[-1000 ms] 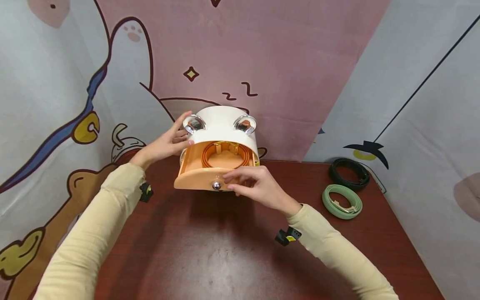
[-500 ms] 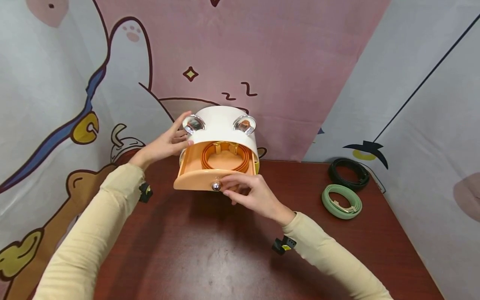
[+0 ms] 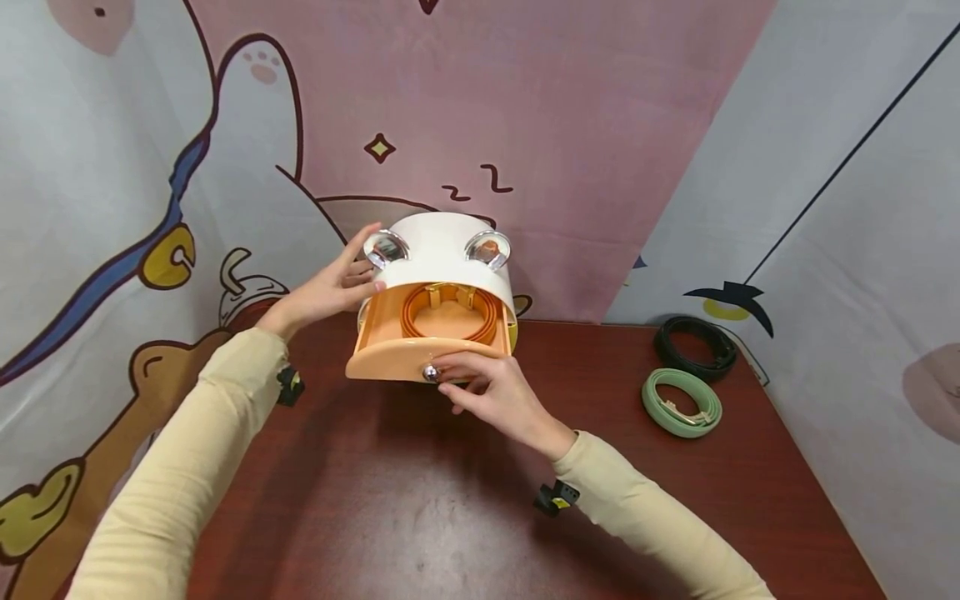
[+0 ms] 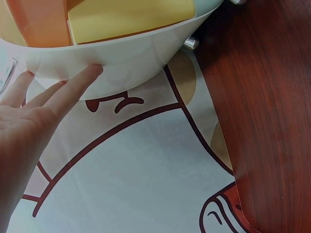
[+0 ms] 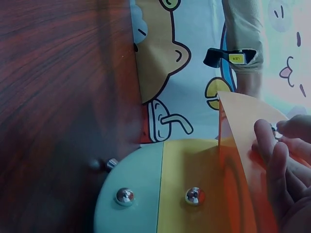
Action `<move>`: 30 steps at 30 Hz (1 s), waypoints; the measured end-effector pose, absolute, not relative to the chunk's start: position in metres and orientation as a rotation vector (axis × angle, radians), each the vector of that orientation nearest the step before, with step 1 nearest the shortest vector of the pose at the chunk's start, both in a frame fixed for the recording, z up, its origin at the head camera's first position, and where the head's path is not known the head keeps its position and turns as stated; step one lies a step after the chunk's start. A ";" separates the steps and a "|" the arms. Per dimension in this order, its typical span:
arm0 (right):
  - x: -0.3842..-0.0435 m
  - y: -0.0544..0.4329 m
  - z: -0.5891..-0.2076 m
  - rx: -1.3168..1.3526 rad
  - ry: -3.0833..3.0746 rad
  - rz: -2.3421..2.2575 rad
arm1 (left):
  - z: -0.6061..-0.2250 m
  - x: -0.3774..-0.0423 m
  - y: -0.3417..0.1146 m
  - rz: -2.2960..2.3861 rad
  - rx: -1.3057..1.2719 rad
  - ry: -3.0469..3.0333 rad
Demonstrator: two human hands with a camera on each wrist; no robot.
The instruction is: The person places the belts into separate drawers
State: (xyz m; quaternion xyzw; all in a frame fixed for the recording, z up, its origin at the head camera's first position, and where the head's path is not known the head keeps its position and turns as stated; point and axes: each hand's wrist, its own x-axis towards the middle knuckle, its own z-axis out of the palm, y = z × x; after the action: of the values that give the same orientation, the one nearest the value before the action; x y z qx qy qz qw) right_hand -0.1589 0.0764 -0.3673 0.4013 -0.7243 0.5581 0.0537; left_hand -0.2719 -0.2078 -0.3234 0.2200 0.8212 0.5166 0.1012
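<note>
A small white cabinet [image 3: 438,242] with two round shiny eye-like pieces on top stands at the back of the table. Its orange drawer [image 3: 382,362] is pulled out, and a coiled orange belt [image 3: 410,321] with gold-coloured buckle parts lies inside. My left hand [image 3: 327,292] rests against the cabinet's left side, fingers extended, thumb at the front edge. With its fingertips, my right hand [image 3: 495,392] pinches the silver drawer knob [image 3: 429,373]. In the right wrist view, the fingers partly hide that knob [image 5: 273,130].
A coiled black belt [image 3: 663,343] and a coiled green belt [image 3: 660,408] lie on the dark red table [image 3: 420,517] at right. Below the orange drawer, the yellow drawer [image 5: 184,165] and teal drawer [image 5: 138,170] are closed. A cartoon-printed cloth [image 3: 570,125] hangs behind.
My right hand has moved left along the drawer front, from beside the knob onto it. The left hand and the drawer have stayed in place.
</note>
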 end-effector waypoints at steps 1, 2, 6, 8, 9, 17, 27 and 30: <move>-0.156 0.075 -0.364 1.207 -2.206 1.696 | -0.323 -0.272 -0.208 1.525 0.649 2.427; -0.154 0.074 -0.361 1.200 -2.205 1.698 | -0.323 -0.272 -0.207 1.526 0.647 2.427; -0.148 0.071 -0.350 1.157 -2.174 1.720 | -0.324 -0.271 -0.206 1.523 0.642 2.430; -0.148 0.070 -0.350 1.127 -2.151 1.738 | -0.323 -0.270 -0.206 1.520 0.642 2.432; -0.148 0.069 -0.350 1.114 -2.137 1.748 | -0.323 -0.270 -0.205 1.518 0.642 2.435; -0.149 0.061 -0.351 1.027 -2.074 1.735 | -0.323 -0.269 -0.207 1.514 0.651 2.442; -0.147 0.054 -0.347 0.917 -2.079 1.687 | -0.321 -0.268 -0.208 1.514 0.652 2.442; -0.151 0.054 -0.351 0.901 -2.073 1.688 | -0.321 -0.269 -0.207 1.511 0.658 2.443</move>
State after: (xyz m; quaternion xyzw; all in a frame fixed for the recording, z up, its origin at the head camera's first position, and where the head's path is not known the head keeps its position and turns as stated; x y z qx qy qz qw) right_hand -0.1514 0.0543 -0.3512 0.3152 -0.7254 0.5907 0.1598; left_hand -0.2694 -0.2069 -0.3214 0.2222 0.8250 0.5104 0.0974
